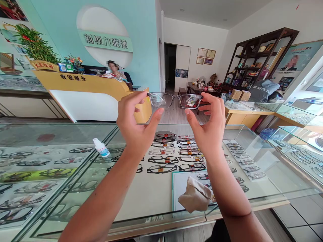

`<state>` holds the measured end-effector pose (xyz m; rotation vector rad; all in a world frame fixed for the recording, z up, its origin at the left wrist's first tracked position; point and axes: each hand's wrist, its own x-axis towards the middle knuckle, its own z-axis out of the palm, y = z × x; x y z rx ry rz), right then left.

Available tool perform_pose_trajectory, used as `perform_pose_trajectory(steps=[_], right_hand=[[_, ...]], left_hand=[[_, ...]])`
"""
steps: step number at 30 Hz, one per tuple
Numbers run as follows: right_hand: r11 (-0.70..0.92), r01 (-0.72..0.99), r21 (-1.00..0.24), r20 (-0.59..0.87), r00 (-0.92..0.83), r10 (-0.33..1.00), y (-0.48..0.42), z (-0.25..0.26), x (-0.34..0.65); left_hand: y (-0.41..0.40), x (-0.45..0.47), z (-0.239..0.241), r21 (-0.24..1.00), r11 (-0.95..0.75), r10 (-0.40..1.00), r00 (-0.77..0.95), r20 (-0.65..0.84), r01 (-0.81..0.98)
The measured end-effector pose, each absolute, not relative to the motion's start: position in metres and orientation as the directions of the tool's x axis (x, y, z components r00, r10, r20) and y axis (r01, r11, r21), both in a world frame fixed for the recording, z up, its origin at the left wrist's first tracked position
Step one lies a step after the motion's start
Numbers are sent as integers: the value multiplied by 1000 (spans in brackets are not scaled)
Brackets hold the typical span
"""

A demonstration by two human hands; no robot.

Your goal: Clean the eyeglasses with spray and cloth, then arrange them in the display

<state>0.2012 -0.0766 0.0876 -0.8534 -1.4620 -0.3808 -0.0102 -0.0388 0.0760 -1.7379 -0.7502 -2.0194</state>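
A pair of eyeglasses (176, 96) with a dark frame and clear lenses is held up level in front of me, above the glass counter. My left hand (135, 117) pinches its left end near the hinge, thumb below the lens. At the opposite end my right hand (209, 117) grips the frame the same way. Below, on the counter top, lies a crumpled beige cleaning cloth (194, 195), near my right forearm. A small white spray bottle (101, 148) rests on the glass to the left of my left forearm.
Rows of eyeglasses (163, 159) lie inside the glass display counter (148, 198). Behind it stands a yellow and white reception desk (96, 87), where a person (117, 70) sits. Two cardboard boxes (240, 95) are on a counter at the right, before a dark shelf (252, 60).
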Motion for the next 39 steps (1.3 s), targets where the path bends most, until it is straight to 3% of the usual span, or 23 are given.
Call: perform_pose_trajectory(steps=[11, 19, 24, 39], right_hand=[[663, 692, -285, 953, 134, 270, -81, 89, 199], [638, 690, -341, 927, 134, 350, -80, 89, 200], [622, 702, -348, 920, 128, 370, -76, 87, 201], [619, 678, -396, 896, 139, 422, -73, 85, 201]], left_hand=[[-37, -11, 73, 209, -761, 129, -173, 977, 614], [-43, -9, 76, 198, -774, 122, -165, 979, 602], [-49, -7, 78, 267, -740, 185, -194, 963, 617], [-53, -8, 81, 215, -705, 144, -160, 977, 676]])
